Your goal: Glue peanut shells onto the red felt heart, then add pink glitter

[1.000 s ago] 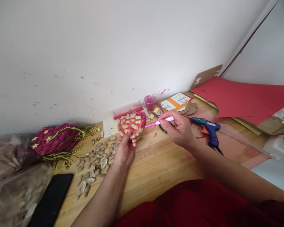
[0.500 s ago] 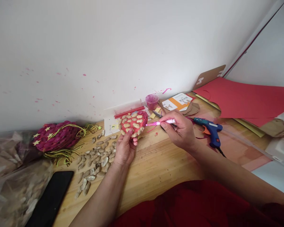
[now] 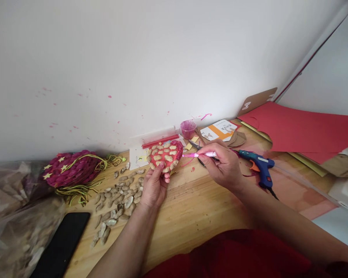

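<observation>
My left hand (image 3: 156, 184) grips the lower edge of a red disc covered with peanut shells (image 3: 163, 157), thumb on its front face. Shells along the disc's upper right edge are painted magenta; the others are plain tan. A paintbrush (image 3: 204, 154) with a white handle and a pink-stained front end is pinched in my right hand (image 3: 222, 164). Its tip points left, close to the disc's right edge; whether it touches I cannot tell. Loose peanut shells (image 3: 116, 197) lie on the table left of my left hand. A clear cup stained with magenta paint (image 3: 188, 129) stands behind the disc.
At right lie a blue glue gun (image 3: 259, 164), scissors (image 3: 195, 144) and red sheets (image 3: 304, 125). Magenta bundles with yellow stars and cords (image 3: 75, 168), a black phone (image 3: 62, 245) and plastic bags (image 3: 20, 224) occupy the left. A paint-spotted wall (image 3: 150, 69) rises behind.
The brush tip has drawn slightly away from the disc's right edge. The whole view has shifted a little, so everything sits slightly lower. Both hands keep their holds.
</observation>
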Demonstrator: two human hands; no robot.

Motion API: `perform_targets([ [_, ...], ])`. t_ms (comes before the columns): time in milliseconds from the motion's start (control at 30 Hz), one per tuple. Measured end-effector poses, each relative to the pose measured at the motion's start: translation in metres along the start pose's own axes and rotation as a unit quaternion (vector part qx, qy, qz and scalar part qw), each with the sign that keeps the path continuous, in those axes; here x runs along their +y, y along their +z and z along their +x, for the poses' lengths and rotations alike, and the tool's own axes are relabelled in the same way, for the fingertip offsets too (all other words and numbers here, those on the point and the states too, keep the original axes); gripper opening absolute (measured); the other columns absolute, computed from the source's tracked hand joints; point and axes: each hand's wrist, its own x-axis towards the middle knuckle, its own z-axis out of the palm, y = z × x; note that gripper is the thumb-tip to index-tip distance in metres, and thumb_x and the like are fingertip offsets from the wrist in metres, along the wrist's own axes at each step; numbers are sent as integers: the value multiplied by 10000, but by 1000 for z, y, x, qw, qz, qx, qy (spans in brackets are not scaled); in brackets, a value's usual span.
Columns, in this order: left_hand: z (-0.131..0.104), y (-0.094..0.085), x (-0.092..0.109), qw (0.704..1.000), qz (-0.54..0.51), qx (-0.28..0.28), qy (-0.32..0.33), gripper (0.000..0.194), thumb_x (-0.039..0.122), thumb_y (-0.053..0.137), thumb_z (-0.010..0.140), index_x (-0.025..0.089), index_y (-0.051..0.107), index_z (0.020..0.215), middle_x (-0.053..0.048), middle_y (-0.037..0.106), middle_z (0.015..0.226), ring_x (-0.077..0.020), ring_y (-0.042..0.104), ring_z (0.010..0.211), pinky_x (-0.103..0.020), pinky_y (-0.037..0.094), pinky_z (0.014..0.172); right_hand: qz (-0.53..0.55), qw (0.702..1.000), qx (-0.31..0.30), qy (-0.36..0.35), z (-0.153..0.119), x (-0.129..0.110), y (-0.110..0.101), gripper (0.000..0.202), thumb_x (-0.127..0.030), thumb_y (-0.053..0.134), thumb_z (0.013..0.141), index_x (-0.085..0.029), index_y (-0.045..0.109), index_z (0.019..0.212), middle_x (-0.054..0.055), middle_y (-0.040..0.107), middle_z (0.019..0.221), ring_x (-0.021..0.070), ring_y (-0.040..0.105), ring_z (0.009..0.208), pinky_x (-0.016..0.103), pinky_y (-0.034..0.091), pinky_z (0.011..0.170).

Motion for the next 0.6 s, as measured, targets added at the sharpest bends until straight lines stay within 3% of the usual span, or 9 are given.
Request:
perform_targets([
  [167,-1,0,-1,1000,-3,-5,0,402,238,952,580,116,656,823,25,649,659,-42,532,452,-120,404,373,19,1000,-8,16,1,2,-1,47,-231,628,940,-246,673,945,31,689,853,199,618,823,352,493,753],
  [300,1,-2,-3,1000,-7,-7,5,410,251,955,588,119,655,835,23,651,671,-52,541,461,-135,418,378,0,999,20,46,-1,8,-1,57,-264,627,940,-242,680,943,37,677,846,200,620,806,353,500,744],
  [433,2,-2,-5,1000,-18,-15,15,421,279,966,582,121,671,838,10,667,676,-71,572,492,-152,451,408,45,992,46,109,-3,21,3,97,-331,628,947,-247,667,979,39,669,831,205,638,763,343,519,663],
  [600,3,2,-6,999,-8,-21,24,449,337,979,550,122,679,807,3,674,651,-86,580,490,-186,486,443,156,959,109,212,15,23,5,206,-464,606,956,-260,607,980,-4,633,734,168,584,554,296,467,484],
])
